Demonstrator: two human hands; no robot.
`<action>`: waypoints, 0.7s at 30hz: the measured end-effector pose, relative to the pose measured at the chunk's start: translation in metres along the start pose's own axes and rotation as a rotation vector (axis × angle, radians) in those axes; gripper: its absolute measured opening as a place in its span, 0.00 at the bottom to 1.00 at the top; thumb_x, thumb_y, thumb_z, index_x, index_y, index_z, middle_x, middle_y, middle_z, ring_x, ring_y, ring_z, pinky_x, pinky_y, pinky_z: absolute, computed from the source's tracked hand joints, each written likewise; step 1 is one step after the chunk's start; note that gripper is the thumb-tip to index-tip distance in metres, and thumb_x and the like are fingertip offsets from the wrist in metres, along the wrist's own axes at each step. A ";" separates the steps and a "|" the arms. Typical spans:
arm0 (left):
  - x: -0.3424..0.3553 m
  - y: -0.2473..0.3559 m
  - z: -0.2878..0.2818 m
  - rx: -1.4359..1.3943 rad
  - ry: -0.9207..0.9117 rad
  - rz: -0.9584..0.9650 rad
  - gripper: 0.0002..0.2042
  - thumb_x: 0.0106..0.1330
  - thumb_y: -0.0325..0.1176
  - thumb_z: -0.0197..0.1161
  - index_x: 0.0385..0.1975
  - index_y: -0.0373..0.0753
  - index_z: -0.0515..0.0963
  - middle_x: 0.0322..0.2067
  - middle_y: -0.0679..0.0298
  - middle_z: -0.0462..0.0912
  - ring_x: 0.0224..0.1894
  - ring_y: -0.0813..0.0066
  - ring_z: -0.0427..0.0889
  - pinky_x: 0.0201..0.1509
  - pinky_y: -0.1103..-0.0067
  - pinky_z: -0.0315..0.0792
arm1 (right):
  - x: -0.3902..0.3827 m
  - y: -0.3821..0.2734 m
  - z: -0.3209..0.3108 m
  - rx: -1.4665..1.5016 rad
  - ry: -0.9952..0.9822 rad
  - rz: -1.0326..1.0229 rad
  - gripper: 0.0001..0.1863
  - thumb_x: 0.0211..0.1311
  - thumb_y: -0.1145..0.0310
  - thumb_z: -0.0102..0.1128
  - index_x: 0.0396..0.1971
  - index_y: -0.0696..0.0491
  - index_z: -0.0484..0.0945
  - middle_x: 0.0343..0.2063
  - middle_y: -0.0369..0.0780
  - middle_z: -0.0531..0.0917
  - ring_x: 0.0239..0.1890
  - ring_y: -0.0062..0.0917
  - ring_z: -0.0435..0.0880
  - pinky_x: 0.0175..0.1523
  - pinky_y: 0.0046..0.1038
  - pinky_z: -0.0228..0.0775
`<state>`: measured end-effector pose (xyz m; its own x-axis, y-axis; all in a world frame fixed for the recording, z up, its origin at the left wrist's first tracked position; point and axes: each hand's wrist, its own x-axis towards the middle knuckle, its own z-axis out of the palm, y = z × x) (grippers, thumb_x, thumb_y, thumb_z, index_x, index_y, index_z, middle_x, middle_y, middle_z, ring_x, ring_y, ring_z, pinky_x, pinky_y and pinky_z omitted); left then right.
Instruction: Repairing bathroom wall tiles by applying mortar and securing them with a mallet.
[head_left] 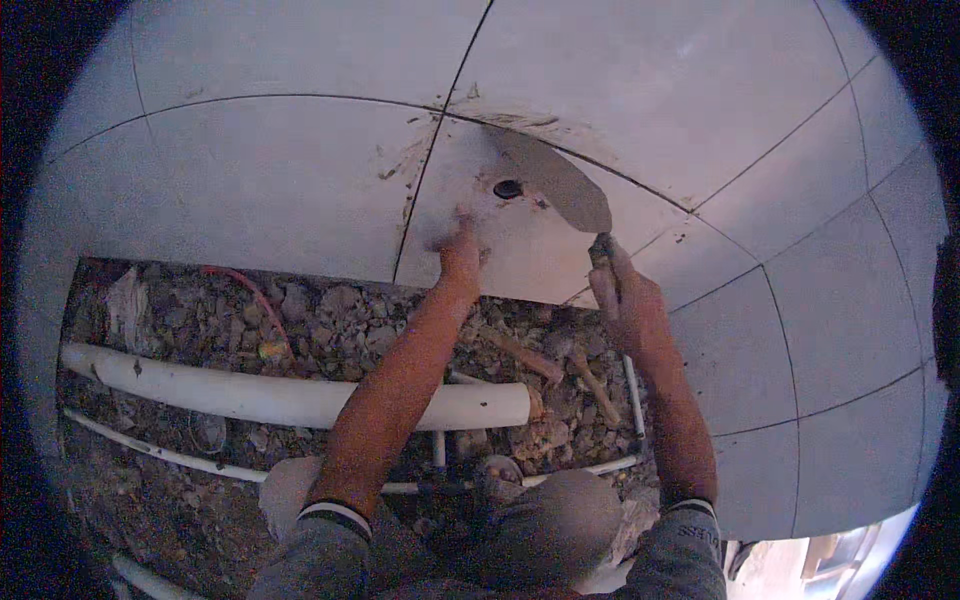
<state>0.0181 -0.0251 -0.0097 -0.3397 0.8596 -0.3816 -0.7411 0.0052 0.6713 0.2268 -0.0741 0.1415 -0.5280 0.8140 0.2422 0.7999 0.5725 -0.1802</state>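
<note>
My right hand (622, 285) is closed round the handle of a trowel. The trowel's broad, grey, leaf-shaped blade (565, 185) reaches up and to the left over a pale tile (540, 260), its tip near the dark joint at the tile's far edge. Left of the blade a small dark round spot (508, 189), like a hole, shows in the same tile, with brownish smears around it. My left hand (462, 250) is over the tile's left part, smeared by motion, so its fingers cannot be made out.
Large pale tiles (270, 180) lie ahead; more tiles (745, 400) stand on the right. Nearer me is rubble (320, 310) with a thick white pipe (250, 395), thinner white pipes (180, 455), a red tube (255, 290) and a hammer-like tool (595, 388). Mortar streaks mark the joints.
</note>
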 end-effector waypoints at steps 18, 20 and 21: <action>0.009 -0.019 -0.012 0.031 0.241 -0.125 0.48 0.53 0.62 0.61 0.60 0.27 0.50 0.57 0.55 0.64 0.54 0.65 0.69 0.51 0.72 0.69 | -0.147 0.112 0.040 0.230 -0.046 0.604 0.26 0.56 0.61 0.58 0.51 0.61 0.68 0.47 0.53 0.75 0.51 0.42 0.74 0.51 0.36 0.65; 0.023 -0.040 -0.010 -0.220 0.311 0.072 0.45 0.54 0.61 0.60 0.61 0.30 0.52 0.59 0.55 0.62 0.55 0.64 0.68 0.54 0.69 0.67 | -0.137 0.119 0.025 0.020 0.002 0.368 0.26 0.56 0.61 0.58 0.51 0.61 0.67 0.46 0.53 0.75 0.49 0.44 0.75 0.50 0.37 0.66; 0.026 -0.049 -0.011 -0.217 0.301 0.061 0.45 0.54 0.61 0.60 0.61 0.30 0.52 0.59 0.55 0.62 0.55 0.64 0.68 0.54 0.69 0.67 | -0.137 0.122 0.016 -0.194 0.043 0.115 0.27 0.55 0.62 0.59 0.51 0.61 0.67 0.45 0.54 0.76 0.48 0.47 0.75 0.49 0.38 0.67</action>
<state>0.0391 -0.0081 -0.0593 -0.5183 0.6661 -0.5363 -0.8086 -0.1776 0.5609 0.3916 -0.1141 0.0709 -0.4208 0.8655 0.2717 0.8962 0.4431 -0.0236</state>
